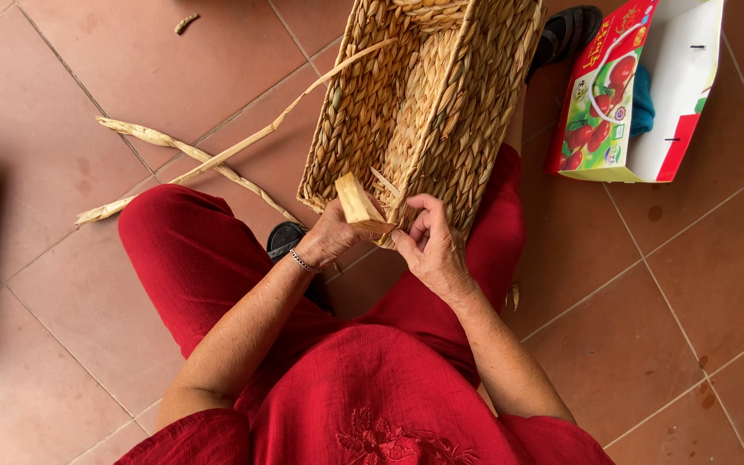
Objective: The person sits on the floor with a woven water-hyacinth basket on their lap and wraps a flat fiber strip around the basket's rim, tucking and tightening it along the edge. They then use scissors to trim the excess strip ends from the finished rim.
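Here the work in hand looks like weaving at the rim of a basket, a rectangular one of plaited straw-coloured fibre that lies tipped on the person's lap, its open mouth turned toward the camera and its near corner at the centre of the view. The left hand is closed around a flat, pale strip of the same fibre, pinching it against that near corner; the strip's broad cut end sticks up at about eleven o'clock from the knuckles. The right hand sits just beside it at three o'clock, fingers curled and half closed at the basket's edge, touching the weave; whether they grip a strand or only press on it cannot be told. A thin splinter of fibre stands out of the rim between the two hands.

By my reading, the step is the tucking or binding of the strip into the rim, not yet finished, since its end is loose. The next move would call for the left hand to keep the strip taut while the right opens a gap in the plait and feeds the end through without cracking the dry fibre.

Long loose stalks lie on the tiled floor at ten o'clock from the basket, one running up into its mouth. A red and white cardboard box lies open at two o'clock, and a dark sandal shows beside it.
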The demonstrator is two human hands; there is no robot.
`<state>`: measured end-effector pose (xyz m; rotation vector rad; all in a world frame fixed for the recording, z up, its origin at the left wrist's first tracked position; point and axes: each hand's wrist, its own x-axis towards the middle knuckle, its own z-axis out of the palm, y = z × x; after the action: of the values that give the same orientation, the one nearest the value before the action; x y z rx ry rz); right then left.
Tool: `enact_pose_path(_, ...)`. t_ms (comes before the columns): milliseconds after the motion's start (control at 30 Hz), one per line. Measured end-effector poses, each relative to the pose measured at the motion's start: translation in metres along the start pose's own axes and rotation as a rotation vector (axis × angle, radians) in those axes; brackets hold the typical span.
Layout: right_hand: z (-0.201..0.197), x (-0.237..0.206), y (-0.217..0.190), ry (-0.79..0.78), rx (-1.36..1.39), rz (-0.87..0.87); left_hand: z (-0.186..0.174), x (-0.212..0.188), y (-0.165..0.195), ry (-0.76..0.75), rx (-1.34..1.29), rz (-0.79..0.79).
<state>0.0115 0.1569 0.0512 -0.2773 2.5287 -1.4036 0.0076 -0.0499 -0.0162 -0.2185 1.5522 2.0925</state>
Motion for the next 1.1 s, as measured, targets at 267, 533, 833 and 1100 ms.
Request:
enact_pose_path(267, -0.004, -0.008, -0.010, 0.047, -0.140, -0.191, -0.005, -0.011, 0.011, -0.037, -0.125, -0.100)
enact_pose_path(533, 0.008, -0.013, -0.001, 0.168, -0.256, -0.448, -0.007, -0.013, 0.002, -0.058, -0.058, 0.027)
enact_pose_path(833, -0.022, -0.050, 0.031, 0.014, 0.121, -0.078, -0.014, -0.015, -0.004, -0.070, -0.090, 0.101)
enact_pose_path(1100, -0.086, -0.117, 0.052, -0.095, 0.041, 0.178, -0.001, -0.030, 0.000, -0.153, -0.164, 0.031)
